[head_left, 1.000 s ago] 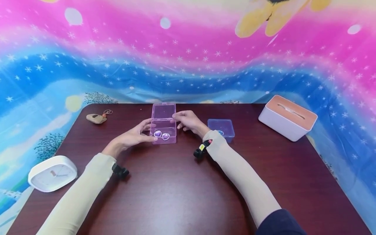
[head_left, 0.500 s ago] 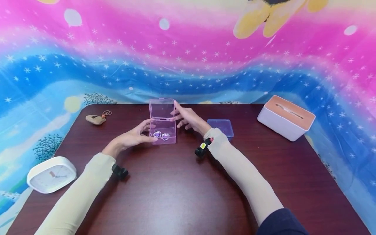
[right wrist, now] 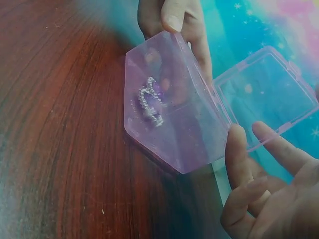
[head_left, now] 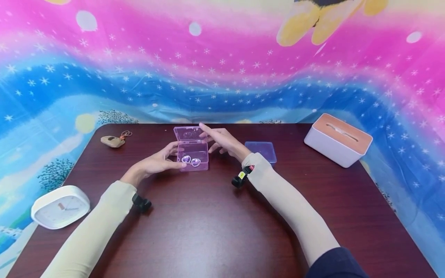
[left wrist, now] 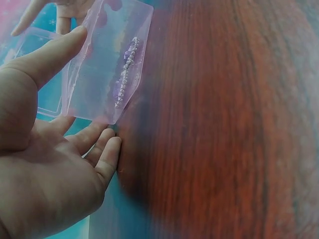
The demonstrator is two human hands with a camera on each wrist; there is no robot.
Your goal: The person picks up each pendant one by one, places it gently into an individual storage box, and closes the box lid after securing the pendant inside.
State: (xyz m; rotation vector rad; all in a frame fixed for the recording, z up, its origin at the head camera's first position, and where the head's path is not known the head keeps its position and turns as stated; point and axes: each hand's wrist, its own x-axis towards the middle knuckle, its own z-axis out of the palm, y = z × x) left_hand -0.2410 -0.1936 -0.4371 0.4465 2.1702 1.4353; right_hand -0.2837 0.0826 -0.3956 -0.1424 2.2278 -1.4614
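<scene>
In the head view a clear pink hinged box (head_left: 194, 166) stands at the far middle of the table. Two purple gem pieces with beaded silver rims (head_left: 196, 162) lie inside it. My left hand (head_left: 158, 159) holds the box from the left, thumb at the front and fingers behind. Its raised lid (head_left: 184, 133) leans forward over the box. My right hand (head_left: 224, 141) is at the lid's right side with extended fingers. The right wrist view shows those fingertips (right wrist: 260, 129) at the lid's edge.
A blue see-through box (head_left: 260, 148) sits right of the pink one, partly behind my right sleeve. A tissue box (head_left: 338, 141) stands far right, a white clock (head_left: 60, 207) at left. A small brown ornament with a cord (head_left: 112, 141) lies at the back left.
The pink lid has swung up from leaning back and now tips forward. My right fingers have moved up and left along with it. The left hand keeps its hold on the box.
</scene>
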